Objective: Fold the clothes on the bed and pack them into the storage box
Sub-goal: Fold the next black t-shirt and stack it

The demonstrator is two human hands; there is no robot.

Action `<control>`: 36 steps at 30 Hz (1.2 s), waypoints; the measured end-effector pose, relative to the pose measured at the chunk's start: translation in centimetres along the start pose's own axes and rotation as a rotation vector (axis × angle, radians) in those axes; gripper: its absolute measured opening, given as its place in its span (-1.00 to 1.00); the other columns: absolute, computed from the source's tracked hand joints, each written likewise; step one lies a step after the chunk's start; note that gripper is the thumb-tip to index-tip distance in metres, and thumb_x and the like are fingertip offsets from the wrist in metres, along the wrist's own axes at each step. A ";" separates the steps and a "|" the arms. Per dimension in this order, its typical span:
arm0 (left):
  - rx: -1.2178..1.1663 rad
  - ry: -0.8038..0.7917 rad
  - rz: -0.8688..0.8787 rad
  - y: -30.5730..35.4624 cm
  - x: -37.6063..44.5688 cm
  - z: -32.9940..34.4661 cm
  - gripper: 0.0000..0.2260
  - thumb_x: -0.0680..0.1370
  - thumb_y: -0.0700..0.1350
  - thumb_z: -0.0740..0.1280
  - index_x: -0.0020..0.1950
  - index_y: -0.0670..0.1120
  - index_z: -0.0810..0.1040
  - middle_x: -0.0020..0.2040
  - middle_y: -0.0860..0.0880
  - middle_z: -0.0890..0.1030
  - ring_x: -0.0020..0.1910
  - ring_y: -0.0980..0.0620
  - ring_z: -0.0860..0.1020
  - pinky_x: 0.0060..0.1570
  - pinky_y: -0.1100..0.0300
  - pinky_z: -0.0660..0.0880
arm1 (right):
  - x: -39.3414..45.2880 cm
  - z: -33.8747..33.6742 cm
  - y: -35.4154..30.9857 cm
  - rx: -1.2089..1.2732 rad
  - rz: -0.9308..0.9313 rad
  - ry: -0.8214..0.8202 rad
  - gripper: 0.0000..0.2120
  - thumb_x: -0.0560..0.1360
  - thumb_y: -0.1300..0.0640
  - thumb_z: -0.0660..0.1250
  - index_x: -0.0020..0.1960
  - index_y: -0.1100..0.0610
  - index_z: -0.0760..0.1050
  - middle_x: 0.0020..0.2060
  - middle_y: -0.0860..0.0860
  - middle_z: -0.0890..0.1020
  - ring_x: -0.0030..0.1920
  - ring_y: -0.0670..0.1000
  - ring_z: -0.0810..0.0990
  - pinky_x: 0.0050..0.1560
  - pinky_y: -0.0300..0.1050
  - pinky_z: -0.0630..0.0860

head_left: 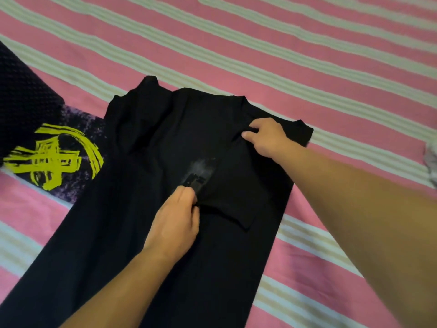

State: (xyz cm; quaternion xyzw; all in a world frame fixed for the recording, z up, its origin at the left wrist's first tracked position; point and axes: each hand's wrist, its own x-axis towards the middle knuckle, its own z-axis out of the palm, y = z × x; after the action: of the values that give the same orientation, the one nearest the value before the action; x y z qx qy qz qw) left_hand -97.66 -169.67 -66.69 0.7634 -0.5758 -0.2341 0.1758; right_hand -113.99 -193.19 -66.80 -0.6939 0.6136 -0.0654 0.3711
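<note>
A black T-shirt (132, 209) lies spread on the bed, collar end away from me, with a faded grey print near its middle. Its right side and sleeve are folded inward over the body. My left hand (176, 216) pinches the folded sleeve edge just below the print. My right hand (264, 137) grips a bunch of the shirt's fabric near the right shoulder. The storage box is not in view.
The bed (307, 55) has a pink sheet with pale stripes. A second dark garment with a yellow graphic (54, 157) lies left of the shirt, partly under it. A bit of pale cloth (431, 162) shows at the right edge.
</note>
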 end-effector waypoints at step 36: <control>-0.393 -0.179 -0.011 -2.7 1.5 1.1 -0.81 0.51 -0.15 0.46 -0.13 0.07 0.48 0.00 0.19 0.46 -0.04 0.15 0.50 -0.04 0.24 0.51 | 4.5 1.5 -3.5 0.325 0.195 0.097 -0.89 0.57 0.21 0.38 0.00 0.06 0.67 -0.04 -0.03 0.63 0.03 -0.01 0.58 0.02 -0.12 0.44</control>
State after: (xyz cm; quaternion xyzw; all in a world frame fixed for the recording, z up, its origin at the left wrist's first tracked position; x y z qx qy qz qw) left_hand -95.78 -170.33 -69.26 0.6938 -0.5281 -0.4098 0.2678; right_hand -109.32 -196.73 -67.41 -0.5583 0.6764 -0.1607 0.4528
